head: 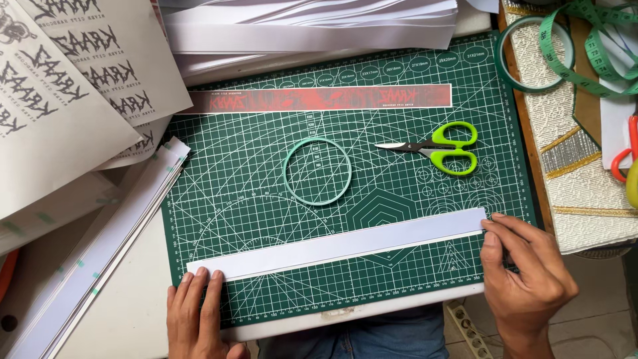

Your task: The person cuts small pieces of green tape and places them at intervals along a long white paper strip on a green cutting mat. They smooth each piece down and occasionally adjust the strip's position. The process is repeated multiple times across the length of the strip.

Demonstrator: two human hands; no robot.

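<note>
White paper strip (339, 247) on green gridded cutting mat (266, 199); lime-handled scissors (438, 147).

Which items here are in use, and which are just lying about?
In use: white paper strip, left hand on one end, right hand on the other, cutting mat.
Lying about: scissors, tape ring, red printed strip, measuring tape.

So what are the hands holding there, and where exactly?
A long white paper strip lying on the green cutting mat. The left hand presses fingertips on its left end; the right hand pinches its right end.
</note>
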